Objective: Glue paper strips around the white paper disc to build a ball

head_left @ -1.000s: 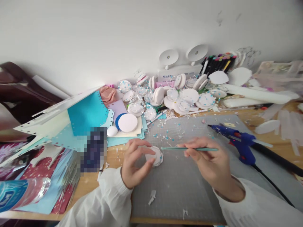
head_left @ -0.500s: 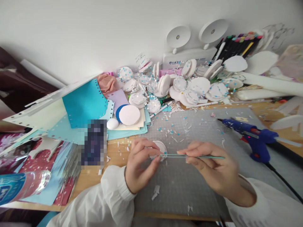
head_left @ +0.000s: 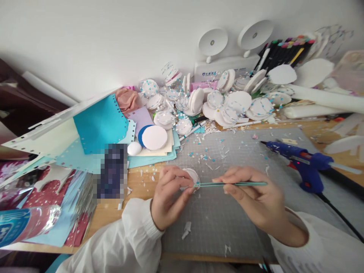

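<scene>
My left hand (head_left: 169, 195) pinches a small round white foam disc (head_left: 192, 175) just above the grey cutting mat (head_left: 227, 223). My right hand (head_left: 256, 201) grips thin teal tweezers (head_left: 233, 184) held level, with their tip touching the disc's edge by my left fingertips. Both sleeves are white. The hands work near the mat's left front part.
A blue hot glue gun (head_left: 298, 161) lies on the mat's right, its black cord running to the right front. A heap of white decorated discs (head_left: 227, 106) fills the back. Teal and cream paper sheets (head_left: 99, 129) are stacked at left. Markers (head_left: 284, 51) and a white lamp (head_left: 224, 57) stand by the wall.
The tweezers' tip has moved left onto the disc in my left hand. The view has shifted, so the table's clutter sits higher and further right than a second ago.
</scene>
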Demonstrator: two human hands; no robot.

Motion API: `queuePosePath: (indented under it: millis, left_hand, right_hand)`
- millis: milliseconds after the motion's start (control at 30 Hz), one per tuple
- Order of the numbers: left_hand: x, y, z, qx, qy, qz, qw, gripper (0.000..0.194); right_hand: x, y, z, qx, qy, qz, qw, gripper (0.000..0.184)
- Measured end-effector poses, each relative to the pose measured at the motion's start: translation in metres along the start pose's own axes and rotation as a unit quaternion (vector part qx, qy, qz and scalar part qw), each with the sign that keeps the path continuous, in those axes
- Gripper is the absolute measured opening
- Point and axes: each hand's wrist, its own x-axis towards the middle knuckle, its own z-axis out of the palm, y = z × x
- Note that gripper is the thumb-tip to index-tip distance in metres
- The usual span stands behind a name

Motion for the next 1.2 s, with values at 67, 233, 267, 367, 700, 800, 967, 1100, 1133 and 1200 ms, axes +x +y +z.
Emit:
queuePosePath:
  millis: [67, 233, 267, 367, 700, 800, 967, 1100, 1133, 1200]
  left_hand:
    - [0.0, 0.0, 0.0, 0.005, -0.002, 0.003, 1.0, 0.006]
    - [0.001, 0.001, -0.001, 0.015, -0.005, 0.014, 1.0, 0.007]
    - [0.002, 0.001, -0.001, 0.017, -0.005, 0.016, 1.0, 0.007]
    - [0.002, 0.0, -0.001, 0.022, -0.006, 0.024, 0.999, 0.008]
    - [0.001, 0.026, -0.019, 0.105, 0.109, 0.066, 0.986, 0.011]
    - [-0.001, 0.035, -0.023, 0.123, 0.115, 0.081, 0.982, 0.011]
    - [-0.006, 0.032, -0.017, 0.101, 0.056, 0.067, 0.991, 0.016]
    - [-0.013, 0.026, -0.009, 0.051, 0.026, 0.032, 0.998, 0.017]
    - [-0.014, 0.026, -0.007, 0.041, 0.018, 0.027, 0.999, 0.017]
    - [-0.016, 0.025, -0.004, 0.033, -0.012, 0.027, 0.999, 0.017]
  right_hand:
    - [-0.001, 0.001, 0.0, 0.007, 0.009, 0.019, 1.0, 0.011]
    - [-0.003, 0.012, -0.004, 0.082, 0.019, 0.092, 0.992, 0.006]
    - [-0.002, 0.013, -0.005, 0.107, 0.019, 0.099, 0.989, 0.005]
    - [0.003, 0.013, -0.007, 0.178, 0.03, 0.106, 0.978, 0.003]
    - [0.01, 0.004, -0.005, 0.231, 0.024, 0.133, 0.963, 0.013]
    - [0.01, 0.004, -0.004, 0.215, 0.023, 0.136, 0.967, 0.018]
    - [0.013, 0.006, 0.0, 0.238, 0.005, 0.182, 0.954, 0.023]
    - [0.017, 0.006, 0.007, 0.303, -0.017, 0.214, 0.928, 0.025]
    - [0.018, 0.005, 0.008, 0.321, -0.02, 0.222, 0.921, 0.025]
    - [0.021, 0.001, 0.013, 0.357, -0.026, 0.235, 0.904, 0.024]
